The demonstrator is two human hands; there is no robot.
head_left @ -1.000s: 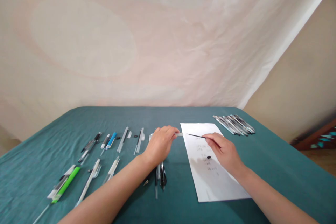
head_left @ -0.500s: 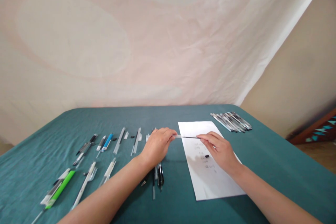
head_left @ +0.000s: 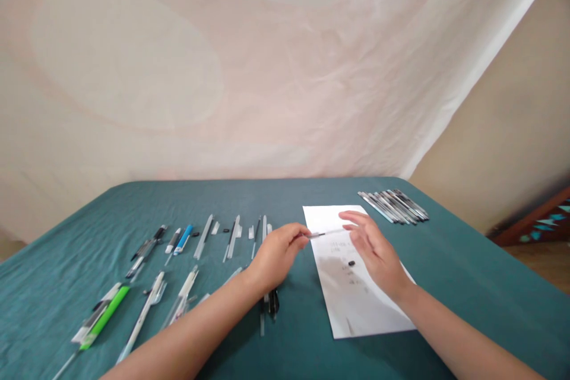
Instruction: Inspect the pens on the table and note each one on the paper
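Observation:
My left hand [head_left: 285,252] is closed, pinching a thin pen refill [head_left: 327,233] above the upper part of a white sheet of paper [head_left: 369,314]. The refill is dark near the left fingertips and pale toward its right end; blur hides its detail. My right hand [head_left: 371,252] is open at that pale end, fingers apart and partly bent; whether a fingertip touches it is unclear. Beneath the right hand, a small black cap [head_left: 351,263] rests on the sheet beside faint handwriting. Black pen parts [head_left: 272,306] lie under my left wrist, partly hidden.
Taken-apart pens cover the left of the green cloth [head_left: 312,356], among them a green barrel [head_left: 105,317], a blue one [head_left: 183,239], a white pen [head_left: 142,314] and clear tubes [head_left: 203,237]. A row of pens [head_left: 394,206] lies at the back right.
My right fingers have let go of the refill's right end and spread apart. My left hand has shifted slightly right, still pinching the refill.

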